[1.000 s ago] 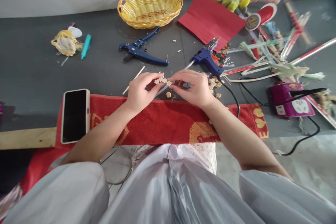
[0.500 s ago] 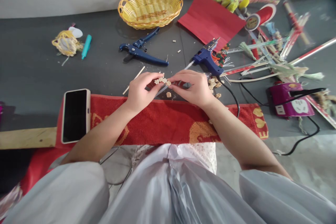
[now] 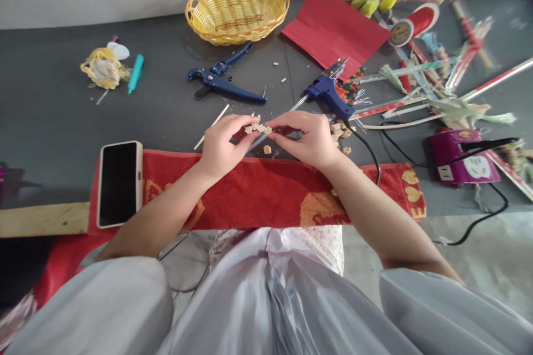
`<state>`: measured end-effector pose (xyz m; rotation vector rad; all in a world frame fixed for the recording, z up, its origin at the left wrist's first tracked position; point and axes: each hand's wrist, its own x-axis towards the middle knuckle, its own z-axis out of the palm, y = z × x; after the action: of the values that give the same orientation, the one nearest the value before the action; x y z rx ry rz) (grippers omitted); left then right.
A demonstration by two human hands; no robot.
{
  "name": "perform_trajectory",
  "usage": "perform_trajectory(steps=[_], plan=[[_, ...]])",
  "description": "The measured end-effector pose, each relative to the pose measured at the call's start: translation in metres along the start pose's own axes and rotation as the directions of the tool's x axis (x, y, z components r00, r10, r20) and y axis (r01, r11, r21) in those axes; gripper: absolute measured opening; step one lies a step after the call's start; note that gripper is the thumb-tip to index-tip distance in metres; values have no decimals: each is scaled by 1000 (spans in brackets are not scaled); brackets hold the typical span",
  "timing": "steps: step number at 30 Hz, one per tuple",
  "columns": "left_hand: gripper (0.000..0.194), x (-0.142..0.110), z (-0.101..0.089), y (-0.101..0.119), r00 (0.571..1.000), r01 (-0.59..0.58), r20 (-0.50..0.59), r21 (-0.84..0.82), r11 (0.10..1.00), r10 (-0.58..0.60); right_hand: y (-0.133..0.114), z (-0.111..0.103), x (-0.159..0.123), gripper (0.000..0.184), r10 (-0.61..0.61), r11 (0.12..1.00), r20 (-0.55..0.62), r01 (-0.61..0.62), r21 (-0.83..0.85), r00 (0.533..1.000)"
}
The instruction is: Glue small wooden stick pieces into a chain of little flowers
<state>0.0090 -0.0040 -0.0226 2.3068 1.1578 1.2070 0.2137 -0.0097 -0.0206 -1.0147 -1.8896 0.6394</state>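
Note:
Between my two hands is a small cream-coloured piece made of joined flower-shaped bits [image 3: 258,128]. My left hand [image 3: 225,141] pinches its left end between thumb and fingers. At its right end, the fingertips of my right hand [image 3: 306,136] are closed on it too. A loose cream bit [image 3: 267,150] lies on the table just below. More such bits [image 3: 339,132] are beside my right hand, partly covered by it. Beyond that hand rests a blue glue gun [image 3: 327,91], with a clear glue stick [image 3: 300,102] coming from its back.
A red towel [image 3: 250,188] lies under my forearms, with a phone [image 3: 120,184] at its left. Farther back are a blue cutter [image 3: 227,86], a yellow basket [image 3: 237,11] and red paper [image 3: 333,28]. Rightward are a ribbon spool [image 3: 416,25], strips and a purple power socket [image 3: 462,158] with cords.
Both hands stay in nearly the same place. The flower-shaped bits have turned slightly at the right end, and the right fingertips have shifted a little. The view has moved very slightly.

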Motion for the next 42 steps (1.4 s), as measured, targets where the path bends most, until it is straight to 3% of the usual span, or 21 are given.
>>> perform_trajectory(steps=[17, 26, 30, 35, 42], plan=[[18, 1, -1, 2, 999, -32, -1, 30, 999, 32, 2, 1, 0, 18, -2, 1000, 2, 2, 12, 1000], [19, 0, -1, 2, 999, 18, 26, 57, 998, -19, -1, -1, 1, 17, 3, 1000, 26, -3, 19, 1000], [20, 0, 1, 2, 999, 34, 27, 61, 998, -36, -4, -1, 3, 16, 134, 983, 70, -142, 113, 988], [21, -1, 2, 2, 997, 71, 32, 38, 997, -73, -3, -1, 7, 24, 337, 903, 107, -353, 246, 936], [23, -2, 2, 2, 995, 90, 41, 58, 994, -93, 2, -12, 10, 33, 384, 760, 286, -476, 442, 878]])
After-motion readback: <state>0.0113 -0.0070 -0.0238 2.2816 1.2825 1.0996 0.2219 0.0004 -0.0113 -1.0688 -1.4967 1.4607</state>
